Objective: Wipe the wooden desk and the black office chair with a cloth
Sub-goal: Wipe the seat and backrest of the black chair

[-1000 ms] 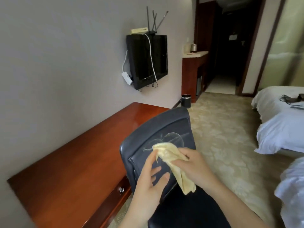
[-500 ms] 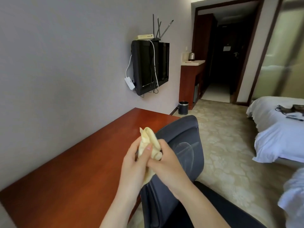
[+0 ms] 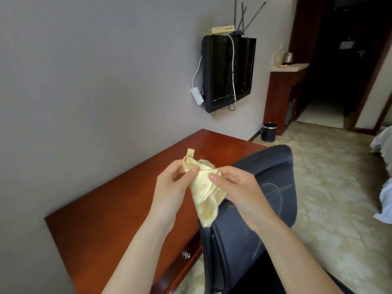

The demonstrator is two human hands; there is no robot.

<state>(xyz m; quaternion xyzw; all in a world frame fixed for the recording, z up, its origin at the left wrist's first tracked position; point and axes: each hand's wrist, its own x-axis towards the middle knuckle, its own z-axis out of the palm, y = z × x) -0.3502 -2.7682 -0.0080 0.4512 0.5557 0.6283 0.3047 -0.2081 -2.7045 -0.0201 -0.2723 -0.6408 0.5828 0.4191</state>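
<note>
You hold the yellow cloth [image 3: 204,193] up in front of you with both hands, above the gap between the desk [image 3: 118,209] and the chair [image 3: 273,187]. Your left hand [image 3: 169,187] pinches its upper corner between thumb and fingers, just below a small loop tab. Your right hand [image 3: 237,187] grips the bunched middle, and the rest hangs down between your wrists. The cloth touches neither piece of furniture. The red-brown desk runs along the grey wall, a drawer knob [image 3: 185,255] showing on its front. The dark chair's backrest stands just beside the desk edge, with faint smear marks on it.
</note>
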